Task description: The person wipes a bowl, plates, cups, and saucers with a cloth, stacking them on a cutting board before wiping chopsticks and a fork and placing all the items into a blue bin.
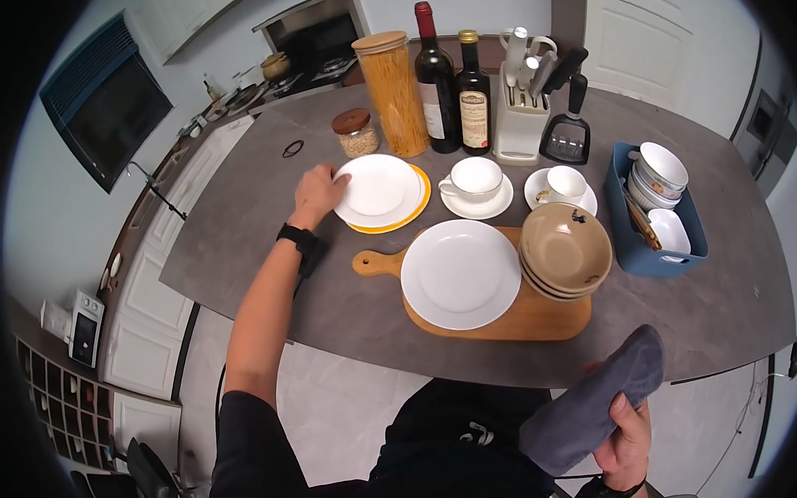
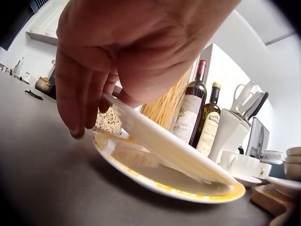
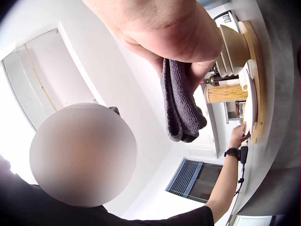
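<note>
My left hand (image 1: 320,196) pinches the left rim of a white plate (image 1: 378,191). In the left wrist view that plate (image 2: 160,136) tilts, its left side raised above a yellow-rimmed plate (image 2: 162,188) on the table. Its far right edge comes down close to the lower plate's rim. My right hand (image 1: 626,433) grips a folded dark grey cloth (image 1: 599,401) in front of the table's near edge. The cloth (image 3: 181,101) hangs in soft folds from the fingers in the right wrist view.
A wooden board (image 1: 536,320) bears a large white plate (image 1: 461,275) and stacked beige bowls (image 1: 565,246). Behind stand a pasta jar (image 1: 393,95), two bottles, a knife block (image 1: 518,130) and two cups on saucers. A blue bin (image 1: 653,258) with bowls is at right.
</note>
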